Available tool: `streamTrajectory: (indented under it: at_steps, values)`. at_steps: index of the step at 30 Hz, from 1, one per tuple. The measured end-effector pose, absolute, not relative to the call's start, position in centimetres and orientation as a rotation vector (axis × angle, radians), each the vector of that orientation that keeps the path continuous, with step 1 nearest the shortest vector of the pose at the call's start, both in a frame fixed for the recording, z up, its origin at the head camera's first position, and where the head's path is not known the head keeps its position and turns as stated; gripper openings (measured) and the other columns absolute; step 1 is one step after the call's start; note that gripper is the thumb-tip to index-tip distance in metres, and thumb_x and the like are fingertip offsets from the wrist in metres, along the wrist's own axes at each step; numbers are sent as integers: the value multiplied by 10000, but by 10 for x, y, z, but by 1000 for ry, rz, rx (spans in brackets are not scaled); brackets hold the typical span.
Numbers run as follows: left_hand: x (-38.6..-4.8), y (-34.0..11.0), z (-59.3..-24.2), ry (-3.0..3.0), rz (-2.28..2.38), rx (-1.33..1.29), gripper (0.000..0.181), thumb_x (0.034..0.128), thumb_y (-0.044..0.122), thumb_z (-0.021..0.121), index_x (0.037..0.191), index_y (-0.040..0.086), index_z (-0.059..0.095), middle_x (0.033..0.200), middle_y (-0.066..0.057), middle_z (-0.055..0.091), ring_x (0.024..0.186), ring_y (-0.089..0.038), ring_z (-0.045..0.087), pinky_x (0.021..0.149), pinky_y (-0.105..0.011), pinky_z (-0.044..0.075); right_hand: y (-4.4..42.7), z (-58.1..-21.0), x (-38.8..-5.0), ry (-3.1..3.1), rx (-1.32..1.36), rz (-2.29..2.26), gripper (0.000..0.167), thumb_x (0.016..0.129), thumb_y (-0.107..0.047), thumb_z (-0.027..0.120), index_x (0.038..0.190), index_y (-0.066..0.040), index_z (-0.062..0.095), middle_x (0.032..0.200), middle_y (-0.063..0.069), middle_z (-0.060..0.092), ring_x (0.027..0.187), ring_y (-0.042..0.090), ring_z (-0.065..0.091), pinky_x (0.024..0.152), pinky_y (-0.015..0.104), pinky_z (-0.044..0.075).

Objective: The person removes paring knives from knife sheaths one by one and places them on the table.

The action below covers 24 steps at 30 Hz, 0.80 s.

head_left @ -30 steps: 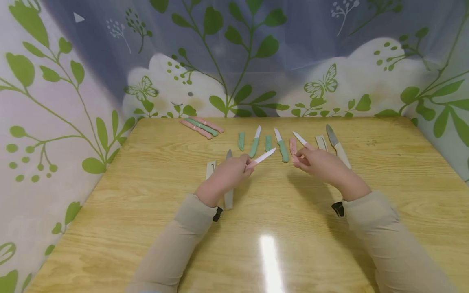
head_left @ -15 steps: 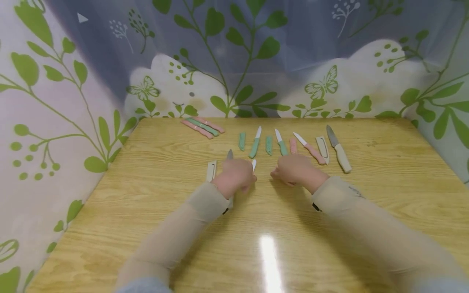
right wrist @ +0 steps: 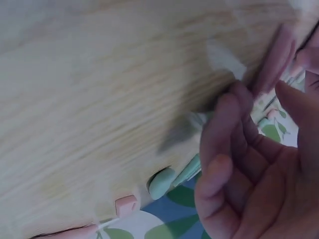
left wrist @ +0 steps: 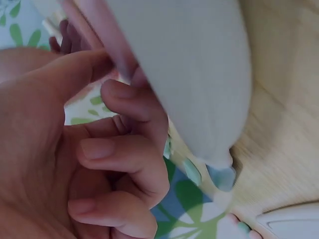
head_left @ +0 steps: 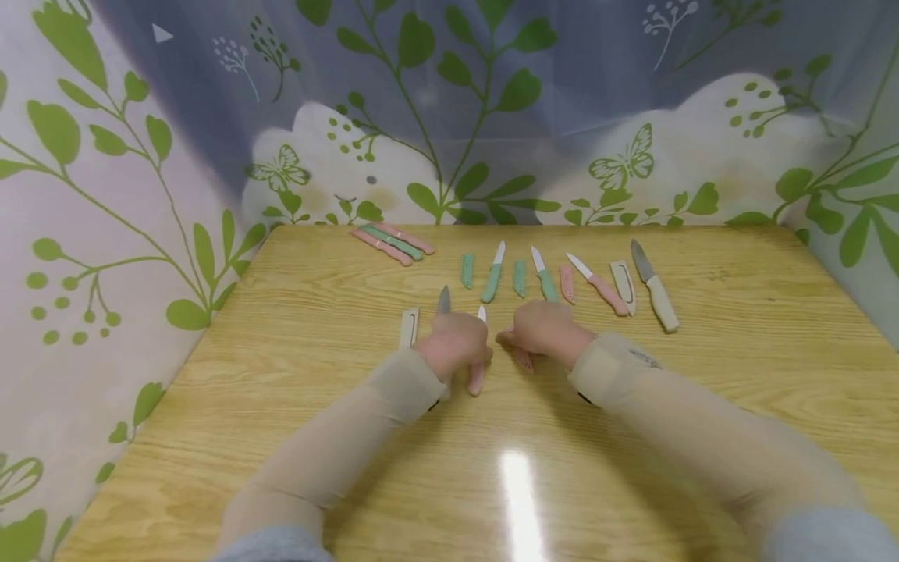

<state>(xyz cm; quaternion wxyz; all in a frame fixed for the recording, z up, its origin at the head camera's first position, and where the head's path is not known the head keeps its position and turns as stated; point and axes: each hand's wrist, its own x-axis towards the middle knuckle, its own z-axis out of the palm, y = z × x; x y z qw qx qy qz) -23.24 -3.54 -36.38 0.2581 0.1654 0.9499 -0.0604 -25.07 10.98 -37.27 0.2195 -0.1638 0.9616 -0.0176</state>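
Observation:
My left hand [head_left: 455, 343] pinches a small pink-handled paring knife [head_left: 476, 380], its pale blade tip pointing away from me. Thumb and forefinger meet at the pink handle in the left wrist view. Just left, partly under that hand, lies a beige-handled knife [head_left: 444, 300] with a grey blade; its handle [left wrist: 199, 64] looms large in the left wrist view. My right hand [head_left: 542, 326] holds a pink blade sheath [head_left: 523, 360] low over the table, right of the pink knife. Whether the sheath touches the wood I cannot tell.
A beige sheath [head_left: 409, 328] lies left of my left hand. Behind stand in a row green sheaths [head_left: 467, 271], green knives [head_left: 493, 282], a pink sheath [head_left: 566, 284], a pink knife [head_left: 608, 296], a beige sheath [head_left: 623, 287] and a beige knife [head_left: 662, 303]. Sheathed knives [head_left: 392, 243] lie back left.
The pink knife has come down and turned from slanting right to pointing away. My right hand has moved left and toward me with the pink sheath, uncovering the knives at right.

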Motion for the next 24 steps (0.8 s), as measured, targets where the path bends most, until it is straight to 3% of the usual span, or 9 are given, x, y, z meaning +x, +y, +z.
streamTrajectory:
  at_steps: [7,12,19,24]
  values:
    - [-237,-41,-363,2582,-109,469,536,1010,403,477,570,219,723,928,-1,697,735,-112,557,659,-253,461,111,-372,-244,2635,-458,-155,466,962,-358,535,548,-181,653,638,-12,521,551,120,412,498,255,341]
    - [-237,-39,-363,2582,-122,451,528,1013,411,467,592,225,724,989,-16,695,741,-119,540,650,-249,451,110,-374,-241,2644,-454,-167,440,977,-362,535,584,-191,639,655,-9,512,568,122,416,513,265,359]
    - [-236,-41,-367,2590,-90,449,506,1014,414,468,620,218,717,934,-9,677,733,-124,526,628,-247,448,109,-376,-240,2661,-437,-153,419,970,-359,551,599,-167,580,639,-7,468,563,122,413,518,271,363]
    - [-240,-51,-355,2690,-8,401,474,1008,472,452,831,128,725,844,-11,623,687,-133,521,614,-269,442,109,-379,-242,2668,-436,-149,416,965,-372,552,604,-167,576,669,4,533,597,137,472,539,290,411]
